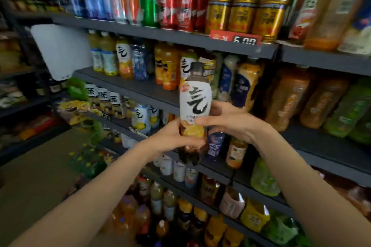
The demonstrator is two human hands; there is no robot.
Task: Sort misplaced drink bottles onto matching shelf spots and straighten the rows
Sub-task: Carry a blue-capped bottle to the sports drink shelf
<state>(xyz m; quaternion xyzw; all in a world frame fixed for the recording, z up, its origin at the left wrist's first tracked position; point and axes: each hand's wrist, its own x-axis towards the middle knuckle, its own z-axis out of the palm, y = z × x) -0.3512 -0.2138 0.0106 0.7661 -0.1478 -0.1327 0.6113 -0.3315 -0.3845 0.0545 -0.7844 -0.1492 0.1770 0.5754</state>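
Note:
I hold a dark drink bottle (194,98) upright in front of the shelves; it has a white label with a large black character and an orange fruit picture low down. My left hand (172,138) grips its lower part from the left. My right hand (226,120) grips it from the right, fingers curled over the label's lower edge. A bottle with the same label (124,57) stands on the second shelf at the left, and another one (186,62) stands behind the held bottle's cap. Light-blue ones with that character (140,119) stand a shelf lower.
Dark shelves (140,88) run from upper left to lower right. Cans in blue, green, red and gold (220,6) fill the top shelf above a red price tag (235,39). Orange and green bottles (321,104) lie at the right. A brown floor (40,176) lies at the left.

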